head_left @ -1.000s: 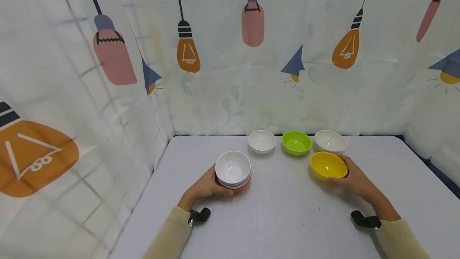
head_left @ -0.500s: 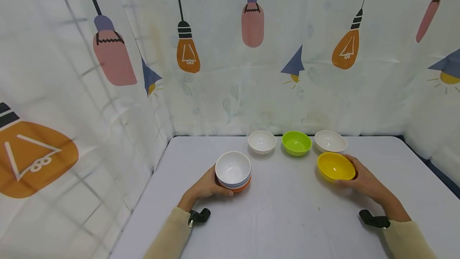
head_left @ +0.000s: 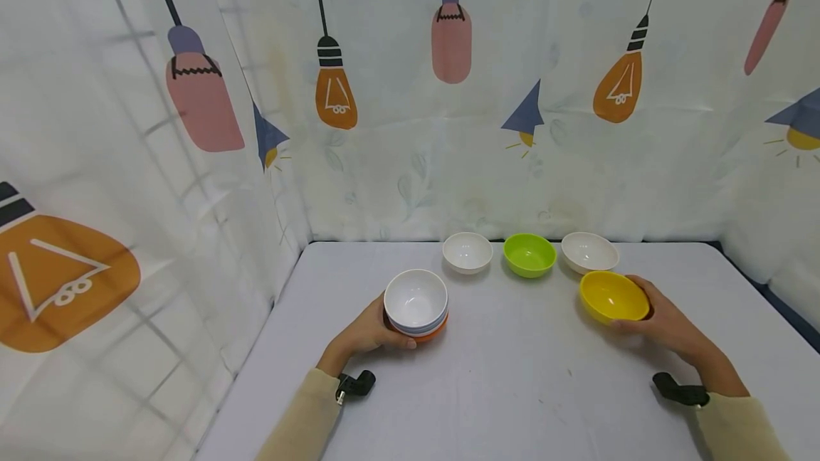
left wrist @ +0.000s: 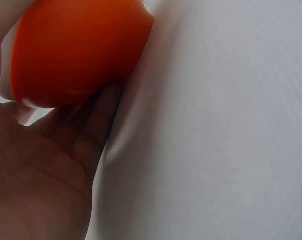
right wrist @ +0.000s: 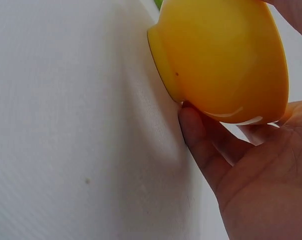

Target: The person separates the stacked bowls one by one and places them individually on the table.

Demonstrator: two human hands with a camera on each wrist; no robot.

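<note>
My left hand grips a small stack of bowls from its left side, thumb in front. A white bowl is on top, and an orange bowl forms the bottom, its foot on the tablecloth. On the right, my right hand holds a yellow bowl by its right side, with the thumb on the near wall and fingers round the back. The right wrist view shows the yellow bowl's foot close over the white cloth, with fingers curled under its wall.
Along the table's back edge stand a white bowl, a green bowl and another white bowl, the last just behind the yellow one. A white cloth covers the table. Printed curtains hang behind and at the sides.
My right hand has moved the yellow bowl to the right, away from below the green bowl's side. The left hand and its stack have stayed in place.
</note>
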